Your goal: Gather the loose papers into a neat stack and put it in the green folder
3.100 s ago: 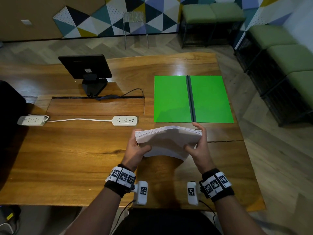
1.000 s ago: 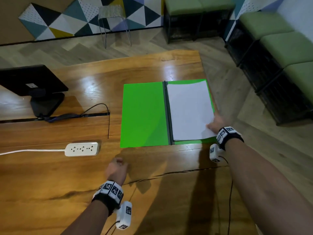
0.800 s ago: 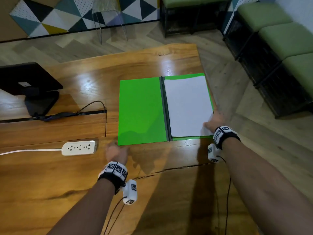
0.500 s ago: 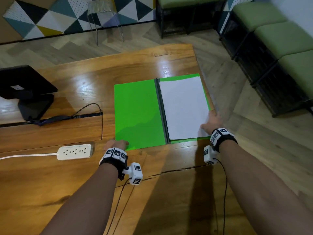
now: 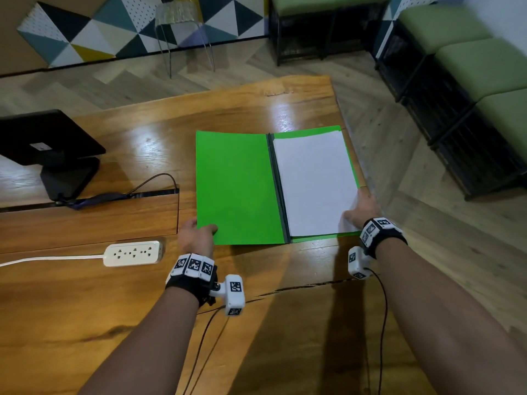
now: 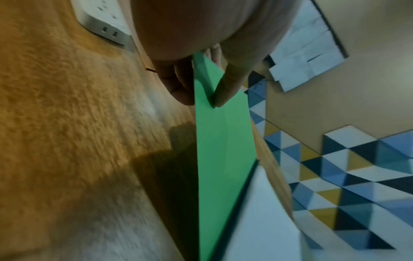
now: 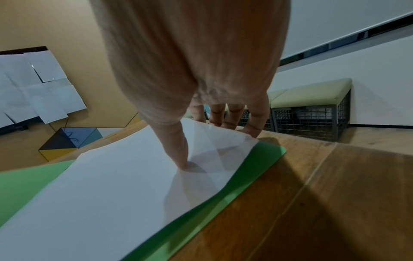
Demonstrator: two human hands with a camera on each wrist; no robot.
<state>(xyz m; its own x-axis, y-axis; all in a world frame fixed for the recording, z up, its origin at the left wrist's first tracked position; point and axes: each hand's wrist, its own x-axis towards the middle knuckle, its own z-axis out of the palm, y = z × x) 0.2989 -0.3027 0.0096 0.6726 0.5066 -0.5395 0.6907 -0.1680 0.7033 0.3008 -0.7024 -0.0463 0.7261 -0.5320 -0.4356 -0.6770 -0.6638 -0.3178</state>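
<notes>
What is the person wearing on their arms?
Both arms are bare, no sleeves. Each wrist has a black band topped with white blocks printed with black square codes. A small white camera box sticks out from each, trailing a thin black cable.

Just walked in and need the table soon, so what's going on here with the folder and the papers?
A person is filing papers. The green folder lies open on the wooden table, and the paper stack already sits on its right half. The right hand holds the stack's near right corner, thumb on top and fingers at the edge, bending that corner up. The left hand pinches the near left corner of the folder's empty left cover. The folder is not yet closed.
</notes>
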